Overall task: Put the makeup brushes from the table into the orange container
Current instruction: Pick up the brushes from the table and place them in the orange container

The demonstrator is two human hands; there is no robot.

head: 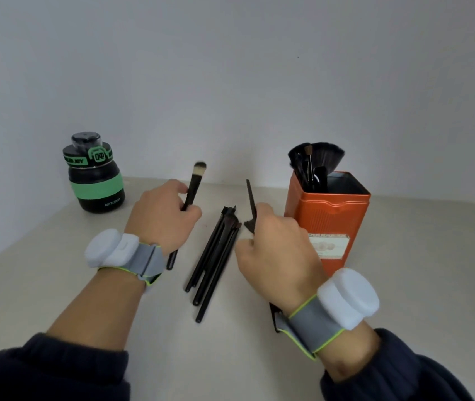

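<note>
Midway: several brushes stand in the orange container (327,215); left hand (162,217) grips a pale-tipped brush (194,183), right hand (274,244) a dark brush (250,195), a bundle of brushes (216,256) left on the surface (56,270).

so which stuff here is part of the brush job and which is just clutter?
Part of the job:
- orange container
- brush in left hand
- brush in right hand
- loose brushes on the table

Clutter:
- black and green bottle

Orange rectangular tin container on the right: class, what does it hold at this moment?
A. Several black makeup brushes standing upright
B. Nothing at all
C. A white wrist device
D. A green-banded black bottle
A: dark brush heads, one fan-shaped, stick up out of the open orange rectangular tin container.
</note>
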